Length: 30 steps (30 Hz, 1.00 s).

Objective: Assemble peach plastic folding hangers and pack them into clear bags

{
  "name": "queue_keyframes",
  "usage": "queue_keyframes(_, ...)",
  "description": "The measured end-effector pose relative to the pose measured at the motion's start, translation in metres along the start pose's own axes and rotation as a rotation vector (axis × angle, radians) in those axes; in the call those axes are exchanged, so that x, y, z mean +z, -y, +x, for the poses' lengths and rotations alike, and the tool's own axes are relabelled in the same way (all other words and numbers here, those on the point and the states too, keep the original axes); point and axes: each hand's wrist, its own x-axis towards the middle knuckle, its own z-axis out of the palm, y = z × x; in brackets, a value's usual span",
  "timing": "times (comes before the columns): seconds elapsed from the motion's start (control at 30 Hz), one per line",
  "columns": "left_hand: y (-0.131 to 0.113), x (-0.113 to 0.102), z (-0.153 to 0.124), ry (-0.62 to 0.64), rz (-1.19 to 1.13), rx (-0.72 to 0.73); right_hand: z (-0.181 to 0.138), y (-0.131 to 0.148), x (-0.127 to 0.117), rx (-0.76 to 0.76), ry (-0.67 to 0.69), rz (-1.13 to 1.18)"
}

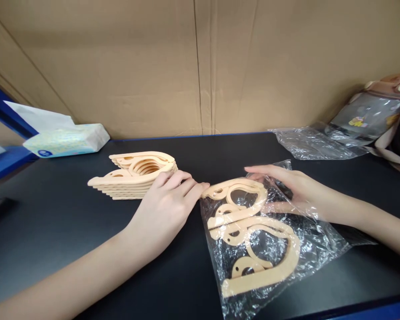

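Note:
A clear plastic bag (323, 242) lies on the right side of the black table, with two beige folding hangers (295, 253) inside, one above the other. My left hand (168, 200) is between a stack of similar folded hangers (120, 182) and the bag. Its curled fingers lie by the stack's right end, and its fingertips close on the bag's left edge, by the upper hanger's tip. Around the rounded end of the upper hanger, my right hand (296, 191) has its thumb and fingers apart. Film partly covers its thumb and palm.
A pack of tissues (93, 138) sits at the back left. At the back right are another clear plastic bag (320, 144) and a brown, see-through bag (363, 115). Cardboard (136, 66) stands upright behind the table.

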Motion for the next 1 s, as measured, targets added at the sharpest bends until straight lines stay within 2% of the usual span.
queue_keyframes(0.47,-0.001,-0.005,0.004,-0.018,0.197,0.065,0.000,0.006,-0.006,-0.121,-0.003,-0.155)
queue_keyframes(0.53,-0.003,-0.007,0.005,-0.033,0.141,0.055,-0.001,0.005,-0.006,-0.115,-0.004,-0.165)
queue_keyframes(0.73,-0.013,-0.014,0.003,-0.043,-0.284,0.051,-0.001,0.004,-0.005,-0.109,-0.026,-0.198)
queue_keyframes(0.83,-0.015,-0.016,0.003,-0.012,-0.297,0.098,-0.001,0.004,-0.004,-0.106,-0.024,-0.220)
queue_keyframes(1.0,-0.009,-0.013,0.002,0.001,-0.180,0.117,-0.002,0.003,0.001,-0.088,-0.074,-0.271)
